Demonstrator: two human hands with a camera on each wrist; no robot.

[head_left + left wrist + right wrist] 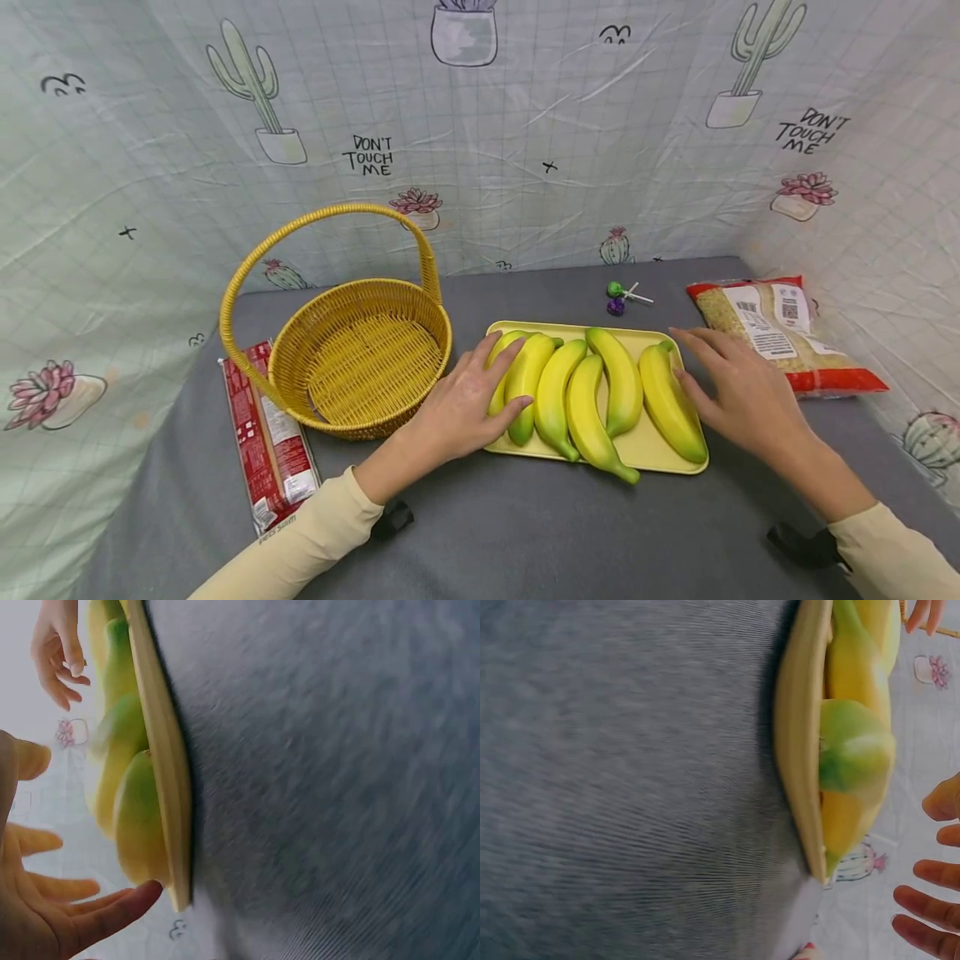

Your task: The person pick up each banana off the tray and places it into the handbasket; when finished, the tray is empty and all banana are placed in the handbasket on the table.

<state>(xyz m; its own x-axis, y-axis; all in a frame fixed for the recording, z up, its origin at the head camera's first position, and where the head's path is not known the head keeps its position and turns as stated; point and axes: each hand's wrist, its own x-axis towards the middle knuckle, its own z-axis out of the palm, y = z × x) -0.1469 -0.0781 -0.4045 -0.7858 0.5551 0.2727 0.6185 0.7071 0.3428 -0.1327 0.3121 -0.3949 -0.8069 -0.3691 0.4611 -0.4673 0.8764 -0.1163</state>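
Several yellow bananas with green tips (555, 392) lie side by side on a pale yellow rectangular tray (660, 457), one of them (671, 404) apart at the right. My left hand (468, 408) is at the tray's left end, its spread fingers over the leftmost bananas and covering part of them. One fingertip comes right up to the tray's end in the left wrist view, beside a banana (142, 825). Just off the right end is my right hand (738, 387), fingers apart and holding nothing. From the right wrist, those fingers (930, 907) show a gap from the tray (799, 742).
Left of the tray stands a yellow woven basket (367, 358) with a tall handle. A red package (273, 442) lies partly behind it. Two lollipops (617, 298) are beyond the tray, and a red-trimmed bag of grain (783, 333) is at the right. Printed cloth (495, 200) hangs behind.
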